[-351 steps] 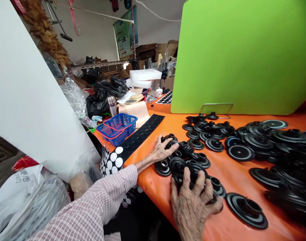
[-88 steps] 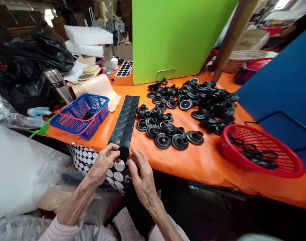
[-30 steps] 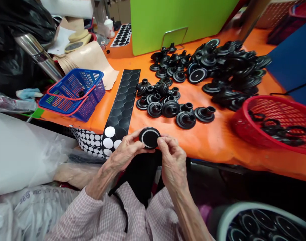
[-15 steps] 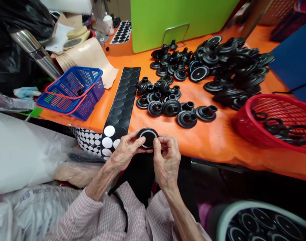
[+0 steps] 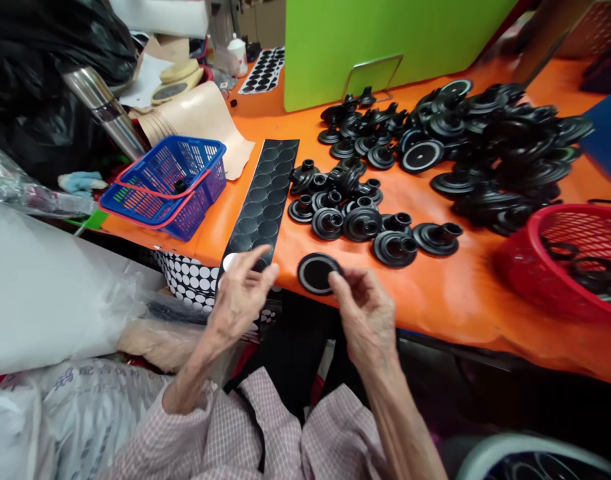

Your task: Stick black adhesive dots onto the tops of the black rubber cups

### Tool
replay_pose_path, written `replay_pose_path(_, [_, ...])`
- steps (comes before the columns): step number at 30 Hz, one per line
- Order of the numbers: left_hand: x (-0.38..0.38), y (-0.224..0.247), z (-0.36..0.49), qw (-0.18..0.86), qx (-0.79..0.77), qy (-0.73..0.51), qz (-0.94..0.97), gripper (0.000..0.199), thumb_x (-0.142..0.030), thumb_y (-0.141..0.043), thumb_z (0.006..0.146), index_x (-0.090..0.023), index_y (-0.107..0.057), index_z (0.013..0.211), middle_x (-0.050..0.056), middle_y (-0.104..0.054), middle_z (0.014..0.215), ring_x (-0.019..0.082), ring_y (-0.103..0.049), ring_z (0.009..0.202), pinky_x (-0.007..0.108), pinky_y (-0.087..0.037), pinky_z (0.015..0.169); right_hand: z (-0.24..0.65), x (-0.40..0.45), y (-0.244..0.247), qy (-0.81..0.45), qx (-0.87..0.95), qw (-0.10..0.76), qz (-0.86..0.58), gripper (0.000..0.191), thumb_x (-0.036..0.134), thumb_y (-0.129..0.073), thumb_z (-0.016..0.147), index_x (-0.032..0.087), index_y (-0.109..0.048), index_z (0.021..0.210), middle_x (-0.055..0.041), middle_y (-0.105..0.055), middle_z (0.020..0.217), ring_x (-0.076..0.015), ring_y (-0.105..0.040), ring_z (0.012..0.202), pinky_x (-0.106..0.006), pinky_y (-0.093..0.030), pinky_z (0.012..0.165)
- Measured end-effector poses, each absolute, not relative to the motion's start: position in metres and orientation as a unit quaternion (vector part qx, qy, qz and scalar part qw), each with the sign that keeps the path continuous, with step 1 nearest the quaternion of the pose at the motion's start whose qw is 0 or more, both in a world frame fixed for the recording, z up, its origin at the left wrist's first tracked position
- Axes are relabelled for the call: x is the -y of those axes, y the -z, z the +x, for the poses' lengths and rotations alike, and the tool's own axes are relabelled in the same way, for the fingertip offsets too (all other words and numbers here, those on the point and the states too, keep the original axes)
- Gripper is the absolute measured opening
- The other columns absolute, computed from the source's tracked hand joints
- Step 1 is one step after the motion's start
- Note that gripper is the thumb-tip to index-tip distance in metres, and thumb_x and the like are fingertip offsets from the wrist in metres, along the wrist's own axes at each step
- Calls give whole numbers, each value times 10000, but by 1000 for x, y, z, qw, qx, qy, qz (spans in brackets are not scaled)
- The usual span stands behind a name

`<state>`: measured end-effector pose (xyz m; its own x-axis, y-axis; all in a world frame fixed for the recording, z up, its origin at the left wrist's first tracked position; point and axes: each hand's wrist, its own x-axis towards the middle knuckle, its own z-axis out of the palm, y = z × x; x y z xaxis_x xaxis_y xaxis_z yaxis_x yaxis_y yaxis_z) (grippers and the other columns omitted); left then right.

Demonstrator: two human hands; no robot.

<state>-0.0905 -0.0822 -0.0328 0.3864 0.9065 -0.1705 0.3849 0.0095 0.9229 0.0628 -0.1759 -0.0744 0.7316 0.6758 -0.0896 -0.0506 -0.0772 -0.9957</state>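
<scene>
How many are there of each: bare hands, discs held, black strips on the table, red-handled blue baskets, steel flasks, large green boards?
Hands: 2 (left hand, right hand)
Held disc: 1
Black strip: 1
Blue basket: 1
Steel flask: 1
Green board: 1
Total: 7

A cluttered workroom, seen from above a glossy, orange-covered table (image 5: 435, 300) that catches soft, pale light. A bright green panel (image 5: 375, 40) stands upright along its far side; a blue panel (image 5: 610, 133) cuts in at the right edge. At left, black plastic (image 5: 35, 60) bulges up beyond a large white sheet (image 5: 50, 287), with printed white sacks (image 5: 100, 407) below. Under the table, deep shadow.
</scene>
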Motion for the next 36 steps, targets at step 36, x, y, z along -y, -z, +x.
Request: replay_pose_path(36, [60,24,-119,524,-525,-243,626,332,-511,-654,755,-184,-603,787,24,-613,735,174,-579,724,271,-461,658,1,155,77,-3,545,487,-682,310,195,-336,975,202,-632,1066,-104,-713,971,-204,-690,884,-300,-562,652])
